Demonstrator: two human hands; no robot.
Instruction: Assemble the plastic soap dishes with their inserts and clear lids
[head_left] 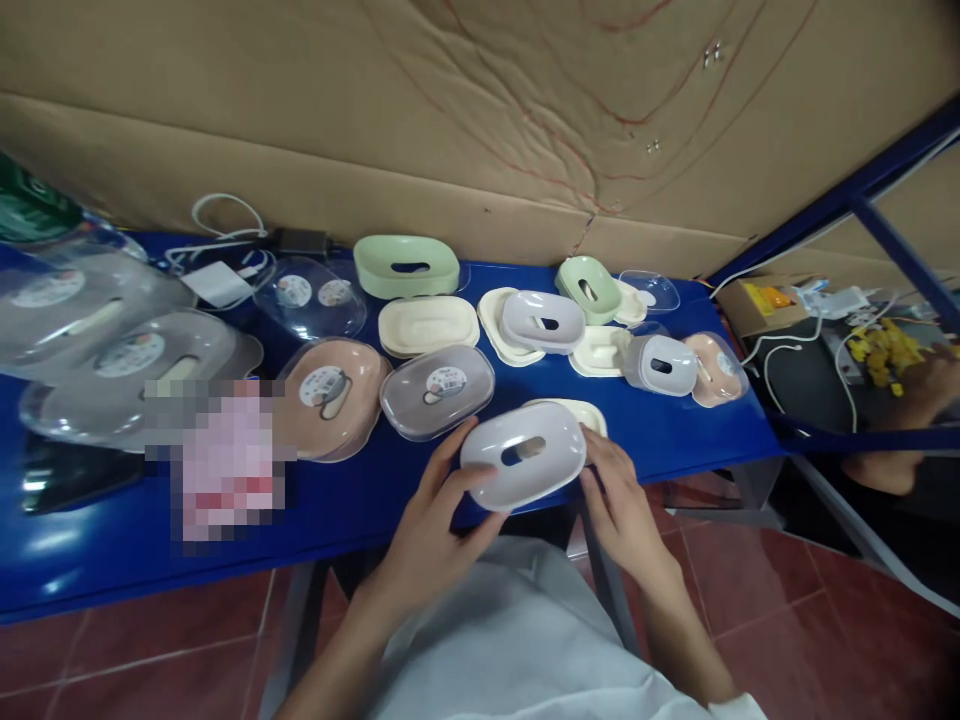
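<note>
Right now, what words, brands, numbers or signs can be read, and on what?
Nothing reads clearly.
Stickers on both peach boxes: too small.
Round sticker, grey box: too small.
Two stickers, clear lid: too small.
Stickers, far-left lids: blurred.
Green item, top left: blurred.
Pixelated patch: unreadable.
Held pale oval piece: no text seen.

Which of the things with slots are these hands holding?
The pale lilac piece between the left hand and right hand, nearest the body. No hand touches the other slotted pieces.
</note>
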